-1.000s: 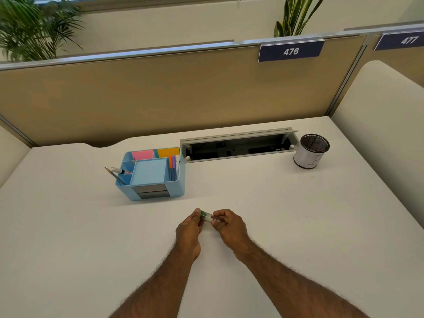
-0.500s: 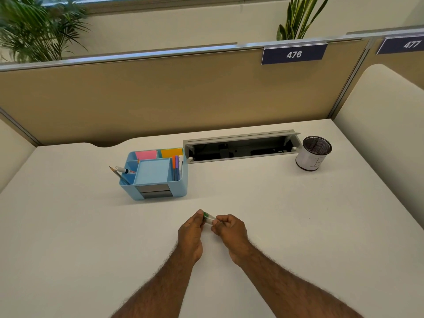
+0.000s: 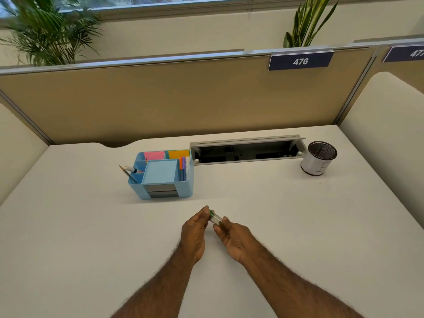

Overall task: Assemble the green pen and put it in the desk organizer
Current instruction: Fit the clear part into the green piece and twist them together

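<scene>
The green pen shows as a short clear piece with a green end, held between both hands above the white desk. My left hand pinches its green end, and my right hand grips the other end, most of which its fingers hide. The blue desk organizer stands a little beyond the hands, to the left. It holds pink and orange sticky notes, a pencil, a marker and several pens in its right slot.
A mesh pen cup stands at the back right. An open cable tray is set into the desk behind the organizer. A tan partition closes off the back, and padded side panels flank the desk.
The hands stay together on the pen near the same spot. The pen has tilted, its green end now pointing up and left. The camera has shifted slightly.
</scene>
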Motion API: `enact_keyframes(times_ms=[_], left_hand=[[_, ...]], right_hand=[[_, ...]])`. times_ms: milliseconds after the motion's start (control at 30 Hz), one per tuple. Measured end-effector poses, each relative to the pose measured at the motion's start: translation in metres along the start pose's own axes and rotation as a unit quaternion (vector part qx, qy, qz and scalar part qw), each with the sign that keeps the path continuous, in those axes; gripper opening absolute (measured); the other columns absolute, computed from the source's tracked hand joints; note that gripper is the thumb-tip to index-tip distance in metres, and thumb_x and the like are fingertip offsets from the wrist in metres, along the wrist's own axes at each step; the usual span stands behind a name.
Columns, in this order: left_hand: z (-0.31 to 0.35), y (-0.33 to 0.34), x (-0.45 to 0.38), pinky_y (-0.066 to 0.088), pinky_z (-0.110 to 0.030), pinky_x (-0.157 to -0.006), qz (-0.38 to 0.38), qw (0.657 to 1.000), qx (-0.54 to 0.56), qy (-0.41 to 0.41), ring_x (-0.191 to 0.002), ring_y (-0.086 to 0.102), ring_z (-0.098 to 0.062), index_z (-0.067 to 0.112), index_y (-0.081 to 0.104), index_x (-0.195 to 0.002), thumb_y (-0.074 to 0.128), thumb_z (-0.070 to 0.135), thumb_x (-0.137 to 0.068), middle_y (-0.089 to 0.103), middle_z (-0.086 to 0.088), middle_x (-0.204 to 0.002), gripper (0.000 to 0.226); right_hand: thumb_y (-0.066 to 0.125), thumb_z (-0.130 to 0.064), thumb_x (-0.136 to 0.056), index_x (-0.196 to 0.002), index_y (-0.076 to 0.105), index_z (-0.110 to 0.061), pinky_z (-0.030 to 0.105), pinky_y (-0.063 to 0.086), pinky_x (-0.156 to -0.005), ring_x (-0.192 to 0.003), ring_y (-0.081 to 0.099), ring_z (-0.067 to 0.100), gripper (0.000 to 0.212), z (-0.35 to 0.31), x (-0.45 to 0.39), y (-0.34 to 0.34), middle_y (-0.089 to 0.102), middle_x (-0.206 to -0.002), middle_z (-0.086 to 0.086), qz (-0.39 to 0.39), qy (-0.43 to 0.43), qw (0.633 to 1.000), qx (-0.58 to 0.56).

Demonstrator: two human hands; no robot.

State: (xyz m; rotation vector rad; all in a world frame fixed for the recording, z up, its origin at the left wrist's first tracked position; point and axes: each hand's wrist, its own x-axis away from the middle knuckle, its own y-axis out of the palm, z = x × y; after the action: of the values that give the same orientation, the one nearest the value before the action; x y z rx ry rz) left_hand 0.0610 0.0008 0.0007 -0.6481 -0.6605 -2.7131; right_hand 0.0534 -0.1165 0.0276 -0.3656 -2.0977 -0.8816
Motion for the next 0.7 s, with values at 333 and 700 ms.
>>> enact_keyframes(times_ms=[333,700], left_hand=[[0.004,0.004,0.011,0.040,-0.036,-0.105,-0.037,0.999,0.000,0.024,-0.109,0.063,-0.024,0.014,0.067,-0.106,0.056,0.008,-0.090,0.078,0.003,-0.091,0.020],[0.014,0.010,0.022,0.052,-0.021,-0.089,-0.086,0.993,-0.071,0.032,-0.108,0.066,-0.021,0.006,0.064,-0.119,0.057,0.013,-0.090,0.072,-0.014,-0.112,0.030]], right_hand=[[0.054,-0.028,-0.096,-0.090,0.060,0.002,0.017,0.049,-0.034,-0.033,0.057,0.011,0.031,-0.003,0.007,0.000,0.063,-0.064,0.013,0.000,0.032,0.999,0.039],[0.033,-0.030,-0.096,-0.060,0.053,-0.013,0.010,0.016,-0.028,-0.026,0.025,0.005,0.045,-0.007,0.023,-0.001,0.040,-0.037,-0.005,-0.013,0.104,0.978,0.182]])
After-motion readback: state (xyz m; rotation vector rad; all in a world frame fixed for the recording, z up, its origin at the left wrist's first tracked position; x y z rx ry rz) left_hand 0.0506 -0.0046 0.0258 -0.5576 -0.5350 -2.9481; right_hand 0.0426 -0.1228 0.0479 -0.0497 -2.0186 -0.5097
